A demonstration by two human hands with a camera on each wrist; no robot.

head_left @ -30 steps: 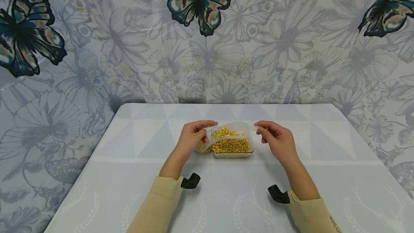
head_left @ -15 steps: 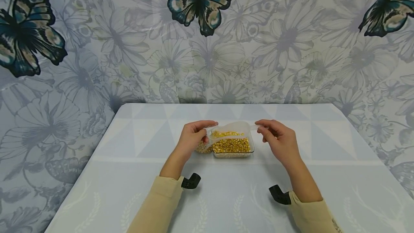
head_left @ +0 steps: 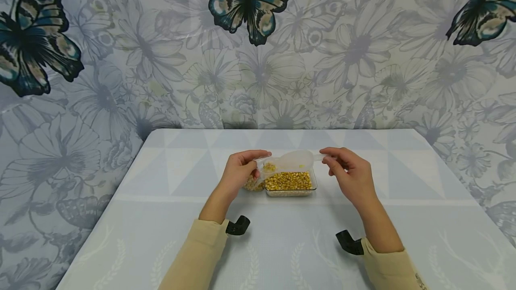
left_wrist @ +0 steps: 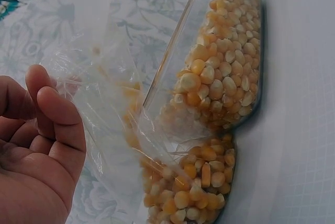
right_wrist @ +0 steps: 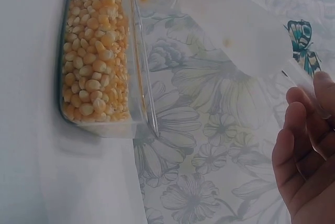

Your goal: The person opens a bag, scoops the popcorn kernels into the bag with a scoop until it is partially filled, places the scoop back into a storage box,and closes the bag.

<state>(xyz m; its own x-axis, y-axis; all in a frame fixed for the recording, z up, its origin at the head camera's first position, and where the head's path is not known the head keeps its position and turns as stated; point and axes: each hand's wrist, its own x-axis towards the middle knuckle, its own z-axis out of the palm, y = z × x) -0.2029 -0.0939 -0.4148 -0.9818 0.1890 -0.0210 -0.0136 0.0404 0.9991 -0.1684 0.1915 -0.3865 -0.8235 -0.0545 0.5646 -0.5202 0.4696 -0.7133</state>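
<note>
A clear plastic bag (left_wrist: 107, 124) hangs from my left hand (head_left: 238, 170), whose thumb and fingers pinch its edge. Corn kernels (left_wrist: 180, 198) fill the bottom of the bag, which rests beside a glass container (head_left: 288, 194) of corn kernels (right_wrist: 94, 67). My right hand (head_left: 350, 174) grips the handle of a translucent white scoop (right_wrist: 243, 33). Over the container's far side, the scoop tilts left with its tip at the bag's mouth. Some kernels (head_left: 269, 167) show in the bag's mouth, and a stray one or two show at the scoop.
The container and bag stand mid-table on a pale patterned tablecloth (head_left: 282, 245). Behind the table's far edge hangs a floral cloth (head_left: 354, 79) with butterflies. A black wrist mount (head_left: 238, 225) sits on the left wrist, another mount (head_left: 349, 242) on the right.
My right hand has risen slightly and moved right, tipping the scoop over to the left. The heap of kernels in it has slid into the bag's mouth. My left hand stays in place.
</note>
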